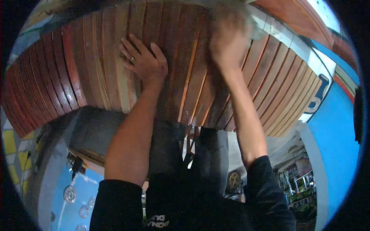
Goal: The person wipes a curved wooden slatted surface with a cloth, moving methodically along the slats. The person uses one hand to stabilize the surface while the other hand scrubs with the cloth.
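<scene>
Left fingers [139, 45] lie spread on wooden slats [184, 57] directly beneath (right fingers [232, 26] too blurred to tell).

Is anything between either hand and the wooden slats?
Nothing visible stands between the left hand and the wooden slats; it appears to rest directly on them. The right hand is too blurred to tell whether anything lies beneath it.

A blue wall [341, 142] is seen at R, edged w/ a grey post [315, 156]. At lwr L, a 2nd blue surface [85, 189] is fitted w/ round discs [70, 194]. Yellow/grey patterned flooring [9, 142] is exposed at far L. Cluttered racking [297, 183] is located lwr R; contents can't be identified. A bright, pale area [328, 15] is shown upr R.
</scene>
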A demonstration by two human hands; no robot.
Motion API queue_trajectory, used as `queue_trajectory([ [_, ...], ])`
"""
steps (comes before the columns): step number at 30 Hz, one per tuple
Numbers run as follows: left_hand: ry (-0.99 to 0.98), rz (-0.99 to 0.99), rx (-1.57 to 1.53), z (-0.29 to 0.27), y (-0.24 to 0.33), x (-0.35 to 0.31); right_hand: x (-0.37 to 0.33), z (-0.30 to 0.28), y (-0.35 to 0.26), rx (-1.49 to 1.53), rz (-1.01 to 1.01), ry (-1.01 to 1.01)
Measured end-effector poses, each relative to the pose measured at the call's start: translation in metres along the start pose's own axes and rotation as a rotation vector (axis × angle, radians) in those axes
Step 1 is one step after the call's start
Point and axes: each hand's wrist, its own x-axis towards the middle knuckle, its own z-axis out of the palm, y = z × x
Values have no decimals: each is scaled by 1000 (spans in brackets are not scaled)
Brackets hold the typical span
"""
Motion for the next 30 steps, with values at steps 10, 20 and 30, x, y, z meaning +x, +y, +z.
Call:
queue_trajectory([
  [10,-11,-36,1,-1,-12,-4,-128,-49,51,123,-45,-397],
  [20,7,-36,-26,0,-10,-5,-111,-43,-25,339,-344,-369],
  [30,-29,-27,-33,2,-8,-3,-89,-26,54,103,230,27],
])
